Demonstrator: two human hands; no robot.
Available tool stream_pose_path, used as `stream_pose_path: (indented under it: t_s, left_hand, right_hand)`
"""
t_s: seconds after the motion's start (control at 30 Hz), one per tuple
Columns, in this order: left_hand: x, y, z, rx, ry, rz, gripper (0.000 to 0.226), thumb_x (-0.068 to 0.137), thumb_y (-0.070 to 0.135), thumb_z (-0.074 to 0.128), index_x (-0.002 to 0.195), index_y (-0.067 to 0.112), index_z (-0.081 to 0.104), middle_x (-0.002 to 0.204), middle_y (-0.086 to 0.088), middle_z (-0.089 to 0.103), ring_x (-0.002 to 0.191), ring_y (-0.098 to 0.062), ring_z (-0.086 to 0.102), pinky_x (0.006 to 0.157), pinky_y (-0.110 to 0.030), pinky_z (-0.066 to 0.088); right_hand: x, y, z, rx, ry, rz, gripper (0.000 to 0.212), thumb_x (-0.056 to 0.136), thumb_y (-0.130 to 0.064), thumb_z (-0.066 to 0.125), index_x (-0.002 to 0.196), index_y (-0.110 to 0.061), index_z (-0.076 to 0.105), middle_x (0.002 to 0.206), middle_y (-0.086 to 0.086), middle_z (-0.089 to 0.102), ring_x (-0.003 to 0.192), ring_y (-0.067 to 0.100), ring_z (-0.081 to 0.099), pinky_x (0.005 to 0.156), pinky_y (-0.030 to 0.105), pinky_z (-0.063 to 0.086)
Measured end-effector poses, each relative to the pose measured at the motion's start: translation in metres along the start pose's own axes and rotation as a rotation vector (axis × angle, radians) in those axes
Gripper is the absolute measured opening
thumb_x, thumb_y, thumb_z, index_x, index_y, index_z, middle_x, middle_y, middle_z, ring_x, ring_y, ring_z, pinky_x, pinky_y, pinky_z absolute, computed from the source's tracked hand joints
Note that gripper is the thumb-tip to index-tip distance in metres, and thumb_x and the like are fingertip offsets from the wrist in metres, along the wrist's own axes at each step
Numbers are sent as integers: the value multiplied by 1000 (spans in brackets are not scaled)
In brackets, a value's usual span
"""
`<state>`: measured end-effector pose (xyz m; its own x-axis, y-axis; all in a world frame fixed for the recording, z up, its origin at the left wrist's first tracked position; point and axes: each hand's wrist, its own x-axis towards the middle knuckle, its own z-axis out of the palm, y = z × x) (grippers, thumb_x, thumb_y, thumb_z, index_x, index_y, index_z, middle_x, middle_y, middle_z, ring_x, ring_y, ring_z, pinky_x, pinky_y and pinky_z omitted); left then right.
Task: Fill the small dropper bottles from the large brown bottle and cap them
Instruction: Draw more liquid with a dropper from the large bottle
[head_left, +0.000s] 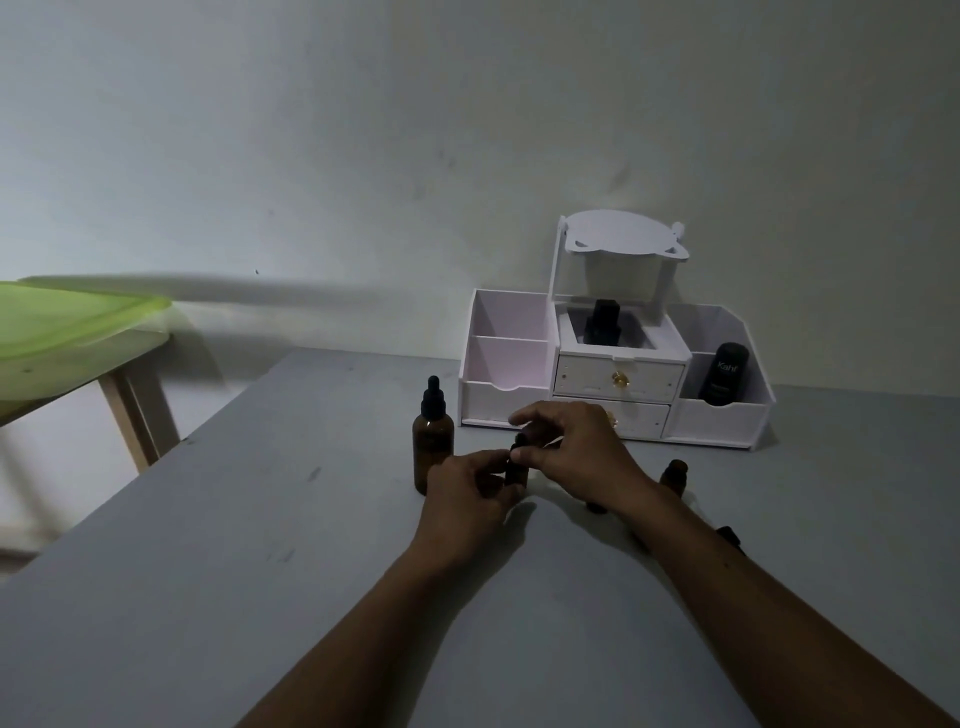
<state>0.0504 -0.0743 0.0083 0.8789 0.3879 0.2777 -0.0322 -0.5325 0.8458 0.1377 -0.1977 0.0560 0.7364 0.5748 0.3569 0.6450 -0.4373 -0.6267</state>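
Note:
The large brown bottle (432, 447) stands upright on the grey table (260, 519), its black dropper cap on. Just right of it, my left hand (475, 493) grips the body of a small brown dropper bottle (516, 474). My right hand (574, 452) pinches the black cap at that bottle's top from above. A second small brown bottle (674, 475) stands uncapped behind my right wrist. Another small dark item (596, 506) shows under my right wrist, mostly hidden. A black piece (727, 534) lies beside my right forearm.
A white desk organiser (613, 384) with drawers stands at the back against the wall, holding a dark bottle (602, 322) in the middle and a black "Kahf" container (724, 379) on the right. A wooden table with a green top (62, 332) stands to the left.

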Motion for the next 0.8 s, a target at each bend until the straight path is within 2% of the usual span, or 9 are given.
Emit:
stream_pose_path:
  t_s: [0.07,0.13,0.27,0.33,0.43,0.5,0.6,0.7,0.8]
  left_hand:
    - [-3,1,-9,43,-14,21,46,87,20,73,131,16,63,127,-3,67,96,-5,62,83,-15,46]
    - [-5,4,-23,115,44,137,40,85,24,75,123,15,67,119,-4,70,91,-4,66,77,-8,49]
    - [-7,10,-51,55,362,456,10,84,22,78,88,13,79,76,5,75,64,0,69,64,-14,56]
    - [-5,9,-62,-36,540,467,9,85,19,77,81,11,78,70,7,73,63,-4,69,61,-18,55]
    - [4,-3,-70,-110,657,324,10,85,21,76,92,13,75,78,11,70,73,-4,68,57,-15,52]
    - [10,-19,-73,-137,586,173,26,84,24,76,108,15,72,89,9,70,84,-2,67,60,-9,49]
    - [17,-39,-78,-249,248,42,44,81,31,75,123,27,63,107,10,69,97,-1,66,75,-17,49]
    - [16,-43,-76,-285,51,-41,44,74,26,79,110,45,65,103,17,72,97,1,67,76,-20,51]
    - [18,-42,-73,-286,43,-58,47,73,16,82,106,44,66,101,15,73,91,3,68,70,-13,52]
  right_hand:
    - [-1,-3,-3,7,31,-22,46,78,-23,82,120,-25,65,102,-4,71,91,3,67,84,24,58]
    - [-1,-10,-9,28,86,-63,47,78,-27,82,121,-24,64,104,-5,70,92,2,66,80,20,58]
    - [1,-34,-18,129,233,-125,36,82,-24,78,116,-19,68,100,-5,71,91,1,67,74,13,56]
    - [4,-45,-19,185,276,-142,31,83,-23,78,112,-18,71,97,-6,72,90,1,68,74,11,55]
    - [14,-56,-13,244,255,-121,27,82,-25,78,109,-20,72,94,-10,73,88,-1,68,72,9,54]
    - [22,-62,-4,271,198,-83,30,82,-27,78,111,-21,72,97,-10,72,88,-2,67,71,5,50]
    - [33,-67,10,313,94,-20,35,83,-28,78,116,-19,70,103,-7,72,88,-4,65,68,4,49]
    - [40,-71,24,312,41,29,35,84,-27,77,116,-17,71,108,-3,72,90,0,64,74,8,49]
    - [46,-72,33,265,43,20,26,85,-24,76,110,-17,74,109,-1,74,88,2,64,73,7,45]
